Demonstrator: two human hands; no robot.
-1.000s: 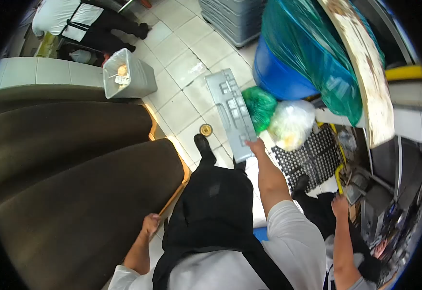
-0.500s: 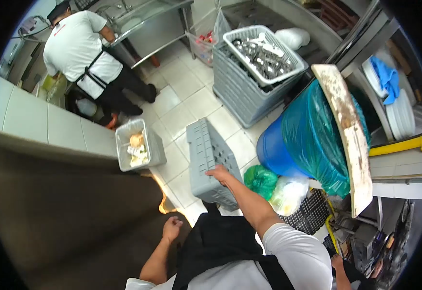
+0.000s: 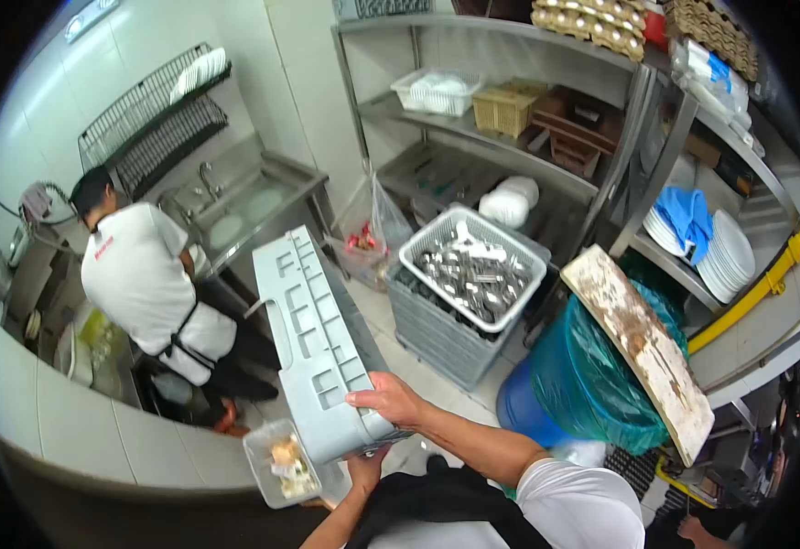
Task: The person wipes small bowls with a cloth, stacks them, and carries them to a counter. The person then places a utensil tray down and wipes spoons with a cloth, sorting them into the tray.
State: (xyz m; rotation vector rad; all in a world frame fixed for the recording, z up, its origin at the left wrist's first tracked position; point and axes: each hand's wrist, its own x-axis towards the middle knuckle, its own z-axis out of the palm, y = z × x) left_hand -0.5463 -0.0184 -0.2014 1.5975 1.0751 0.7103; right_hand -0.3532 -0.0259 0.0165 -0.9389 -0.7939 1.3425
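Brought closer to the chest since the earlier frame, the grey crate [image 3: 316,339] has also been joined by the left hand [image 3: 363,468], which was then held well apart from it. By the right hand [image 3: 383,400], the near end is gripped firmly, with the thumb laid on the upper face and the fingers hidden behind the edge. The left hand is placed beneath that same end; its fingers are mostly covered, so whether they are curled around the plastic or only pressed against it cannot be told.

The step in hand is judged to be the carrying of the crate, which is tilted in front of the body, with its far end pointed toward the sink [image 3: 254,206]. For the next move, even support from both hands seems to be called for, as the far end is unsupported and could dip.

Just beside the near end, on the left, a waste bin [image 3: 257,460] with food scraps is seen. To the right, a stack of grey crates [image 3: 441,339] is topped by a white basket [image 3: 521,300] of cutlery, and farther right a board [image 3: 638,352] is laid across a blue barrel [image 3: 530,389]. Beyond, a co-worker [image 3: 144,265] is bent near the sink.
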